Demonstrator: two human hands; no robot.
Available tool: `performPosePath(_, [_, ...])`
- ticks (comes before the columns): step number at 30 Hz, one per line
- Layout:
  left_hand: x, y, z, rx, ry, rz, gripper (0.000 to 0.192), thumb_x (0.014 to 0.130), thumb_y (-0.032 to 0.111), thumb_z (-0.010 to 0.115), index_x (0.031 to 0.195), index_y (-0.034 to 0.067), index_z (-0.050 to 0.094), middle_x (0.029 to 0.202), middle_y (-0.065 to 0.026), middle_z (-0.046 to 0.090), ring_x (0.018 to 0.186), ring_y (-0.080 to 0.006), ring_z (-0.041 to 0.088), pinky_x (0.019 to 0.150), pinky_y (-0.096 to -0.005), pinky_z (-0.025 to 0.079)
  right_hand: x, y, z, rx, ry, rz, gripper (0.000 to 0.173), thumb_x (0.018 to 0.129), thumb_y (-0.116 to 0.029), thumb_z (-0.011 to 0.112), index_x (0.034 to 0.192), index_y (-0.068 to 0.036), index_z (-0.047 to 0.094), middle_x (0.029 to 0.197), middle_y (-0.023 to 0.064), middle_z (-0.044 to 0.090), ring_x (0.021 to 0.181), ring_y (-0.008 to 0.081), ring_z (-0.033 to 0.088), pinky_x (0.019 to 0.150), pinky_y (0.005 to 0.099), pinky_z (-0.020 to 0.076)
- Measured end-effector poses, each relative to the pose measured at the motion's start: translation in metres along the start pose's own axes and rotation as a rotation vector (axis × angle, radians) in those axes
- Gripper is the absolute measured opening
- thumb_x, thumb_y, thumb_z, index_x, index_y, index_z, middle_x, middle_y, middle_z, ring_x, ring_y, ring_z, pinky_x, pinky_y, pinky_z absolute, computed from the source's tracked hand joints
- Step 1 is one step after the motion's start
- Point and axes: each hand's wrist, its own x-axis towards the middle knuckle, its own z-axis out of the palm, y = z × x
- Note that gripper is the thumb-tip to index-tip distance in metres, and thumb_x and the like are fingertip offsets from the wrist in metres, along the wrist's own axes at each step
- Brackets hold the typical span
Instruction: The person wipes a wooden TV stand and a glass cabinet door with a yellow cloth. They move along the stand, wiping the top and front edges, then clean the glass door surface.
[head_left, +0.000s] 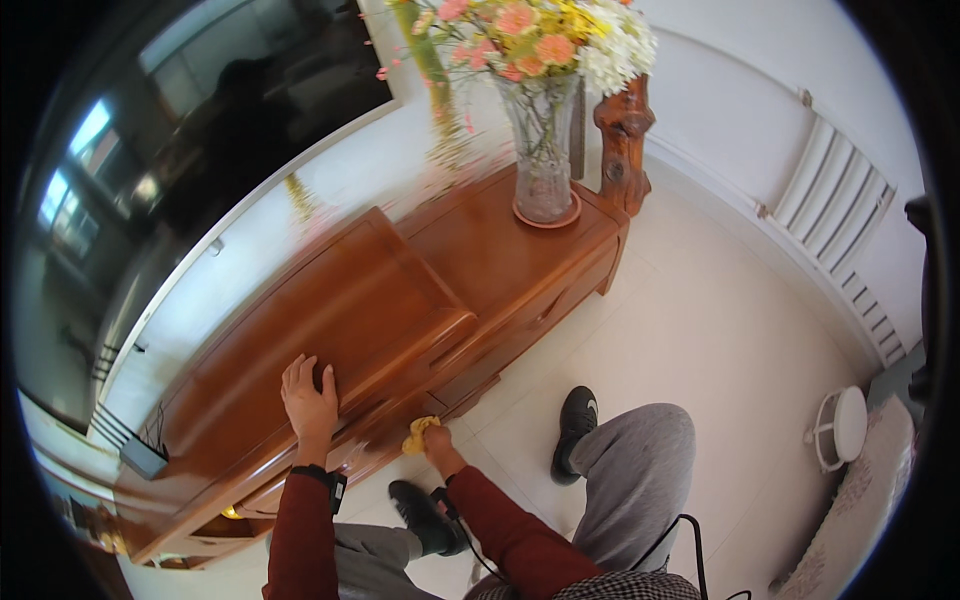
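Observation:
My left hand (308, 397) rests with fingers spread on the top of a reddish-brown wooden TV cabinet (330, 322), near its front edge. Lower down and to the right, my right hand (439, 442) grips a yellow cloth (418, 435) against or close beside the cabinet's front, below the drawers. Part of the cloth is hidden in the fingers. Both wrists wear dark bands below red sleeves.
A glass vase (544, 150) of flowers stands on a round saucer at the cabinet's far end, by a carved wooden post (624, 150). A router (144, 457) sits at the left end. Behind hangs a television (247, 112). A white stool (850, 424) stands right.

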Motion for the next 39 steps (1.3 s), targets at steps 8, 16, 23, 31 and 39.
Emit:
performPosePath(8, [0.0, -0.003, 0.002, -0.008, -0.024, 0.034, 0.035, 0.099, 0.025, 0.063, 0.12, -0.004, 0.067, 0.133, -0.0238, 0.063, 0.126, -0.0416, 0.055, 0.107, -0.051, 0.043, 0.088, -0.13, 0.0, -0.046, 0.215, -0.324, 0.021, 0.097, -0.006, 0.052, 0.116, -0.003, 0.061, 0.098, 0.0151, 0.071, 0.085, 0.0282, 0.071, 0.068, 0.0404, 0.0572])
performPosePath(16, [0.001, 0.0, 0.001, 0.0, -0.021, 0.044, 0.034, 0.099, 0.023, 0.064, 0.12, -0.004, 0.066, 0.132, -0.0245, 0.063, 0.125, -0.0418, 0.056, 0.107, -0.0507, 0.043, 0.157, -0.329, -0.051, -0.146, 0.325, -0.747, 0.046, 0.096, -0.005, 0.047, 0.139, -0.001, 0.06, 0.092, 0.0144, 0.07, 0.076, 0.0261, 0.069, 0.065, 0.0372, 0.0551])
performPosePath(23, [0.002, 0.005, -0.001, 0.024, -0.029, 0.042, 0.034, 0.1, 0.023, 0.063, 0.119, -0.005, 0.066, 0.132, -0.0248, 0.062, 0.124, -0.042, 0.056, 0.107, -0.051, 0.043, 0.144, -0.164, -0.039, -0.826, 0.486, -0.504, 0.043, 0.093, -0.013, 0.061, 0.135, -0.002, 0.058, 0.094, 0.0205, 0.072, 0.086, 0.0386, 0.071, 0.073, 0.046, 0.0553])
performPosePath(31, [-0.002, 0.0, 0.001, 0.009, -0.005, 0.024, 0.033, 0.098, 0.023, 0.063, 0.118, -0.003, 0.067, 0.132, -0.0241, 0.063, 0.126, -0.0418, 0.055, 0.108, -0.0513, 0.041, 0.056, -0.117, 0.014, -0.007, 0.243, -0.159, 0.05, 0.094, -0.003, 0.048, 0.144, 0.003, 0.053, 0.12, 0.0186, 0.067, 0.097, 0.0292, 0.069, 0.078, 0.0384, 0.0564])
performPosePath(39, [-0.002, 0.002, 0.0, -0.008, 0.042, 0.01, 0.033, 0.097, 0.026, 0.065, 0.117, -0.001, 0.067, 0.132, -0.0227, 0.063, 0.127, -0.0401, 0.054, 0.11, -0.0516, 0.04, -0.04, -0.163, 0.056, -0.107, 0.173, -0.448, 0.054, 0.097, 0.001, 0.046, 0.151, 0.003, 0.046, 0.122, 0.0194, 0.065, 0.095, 0.0289, 0.067, 0.082, 0.0372, 0.0548])
